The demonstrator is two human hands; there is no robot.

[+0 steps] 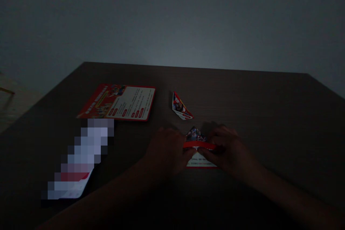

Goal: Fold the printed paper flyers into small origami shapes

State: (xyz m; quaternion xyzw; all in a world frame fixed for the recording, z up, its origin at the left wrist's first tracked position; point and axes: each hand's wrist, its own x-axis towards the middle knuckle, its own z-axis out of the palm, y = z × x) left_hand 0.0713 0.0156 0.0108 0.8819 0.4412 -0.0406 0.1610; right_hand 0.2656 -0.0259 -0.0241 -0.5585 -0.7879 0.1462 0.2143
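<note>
Between my two hands, near the middle of the table, is a partly folded printed paper sheet [202, 160] with a dark pointed top, a red folded strip across it and a white printed lower part. My left hand [167, 149] grips its left side, fingers closed and the thumb at the strip. On the right side, my right hand [230, 149] pinches the strip with thumb and fingers. Just beyond them lies a small folded paper piece [181, 107] in red, white and dark print, touched by neither hand.
A stack of red and white printed leaflets [134, 102] lies at the left of the dark wooden table [242, 97]. In front of it a lit phone [83, 158], its screen blurred out, rests at an angle. A plain wall [188, 18] stands behind the table. The light is dim.
</note>
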